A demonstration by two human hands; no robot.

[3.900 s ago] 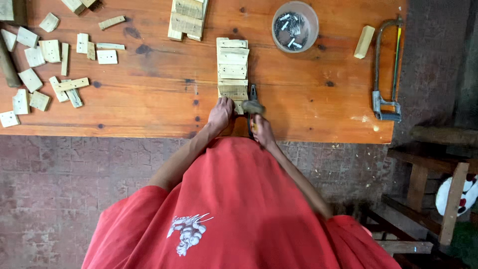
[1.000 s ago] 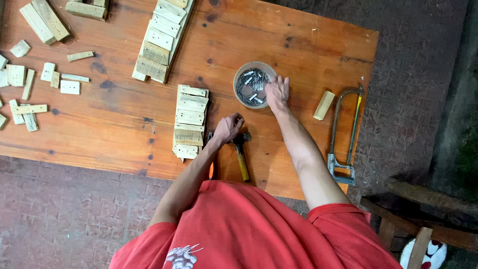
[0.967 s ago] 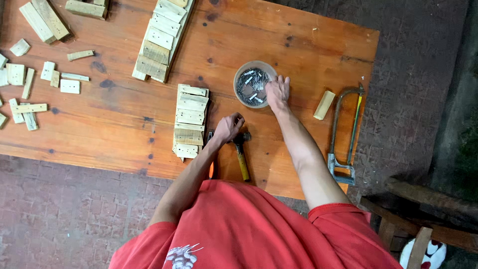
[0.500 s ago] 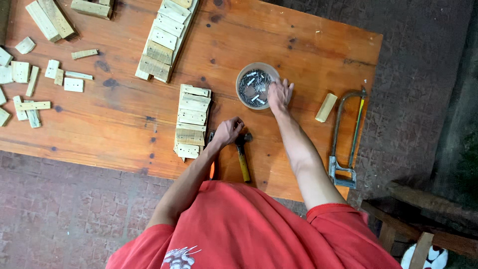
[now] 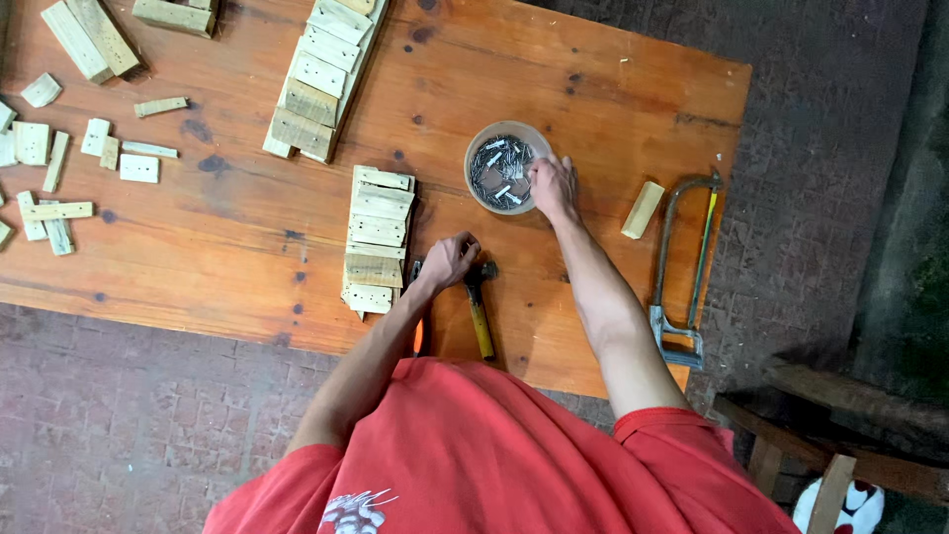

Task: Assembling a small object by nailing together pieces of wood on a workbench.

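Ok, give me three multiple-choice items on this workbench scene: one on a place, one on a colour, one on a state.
1. Where is the right hand?
A. at the round bowl of nails
B. on the hacksaw
C. off the table

2. What colour is the person's shirt?
A. blue
B. red
C. white

3. How is the hammer?
A. raised in the air
B. lying flat on the wooden table
C. hanging from a hook

Answers: 1 A, its fingers reach into the bowl; 2 B, the cloth is plainly red; 3 B, it lies on the tabletop by the left hand.
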